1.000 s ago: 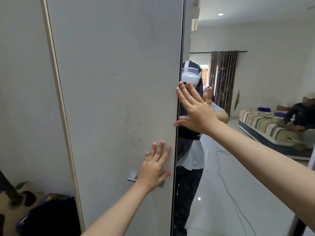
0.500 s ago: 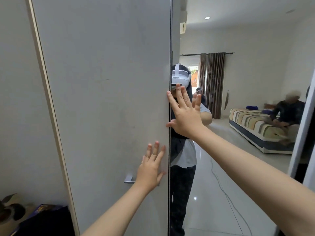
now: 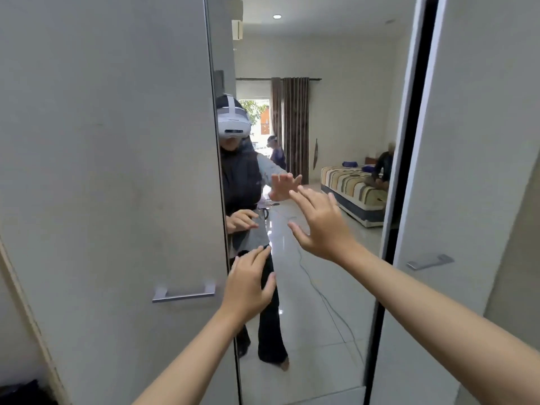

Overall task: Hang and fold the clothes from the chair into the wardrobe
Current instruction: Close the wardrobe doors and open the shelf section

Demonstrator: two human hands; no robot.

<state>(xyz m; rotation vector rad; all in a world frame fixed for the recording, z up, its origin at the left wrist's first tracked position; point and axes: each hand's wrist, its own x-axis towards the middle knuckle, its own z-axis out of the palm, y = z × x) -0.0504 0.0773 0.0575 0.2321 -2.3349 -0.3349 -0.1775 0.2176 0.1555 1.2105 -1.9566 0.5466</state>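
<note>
Left door (image 3: pixel 111 171): plain grey wardrobe panel, upright, long axis vertical; its free edge meets the mirror just left of centre. Appears shut or nearly so, though the seam is hard to read.
Left handle (image 3: pixel 184 293): metal bar, lying horizontal, low on the panel near the free edge.
Left hand (image 3: pixel 248 285): raised in front of the mirror's left margin, just right of the handle; fingers straight and loosely together, thumb out, gripping nothing. Cannot tell whether the fingertips touch the glass.
Mirror door (image 3: pixel 321 302): tall centre panel, long axis vertical, facing the person; it reflects the room, a bed and the person's own figure.
Right hand (image 3: pixel 321 226): higher up, in front of the glass; fingers spread wide, palm toward the mirror, holding nothing. Contact uncertain.
Dark gap (image 3: pixel 415 135): black strip along the mirror's right edge, suggesting this panel is not seated flush.
Right door (image 3: pixel 479 141): grey panel with its own short handle (image 3: pixel 429 261).
Clothes, chair: not in view; the wardrobe interior is hidden.
Step, my reading: closing up the doors.
Doing it well: press flat-palmed near the edge, evenly high and low, keep fingers out of the gap.
</note>
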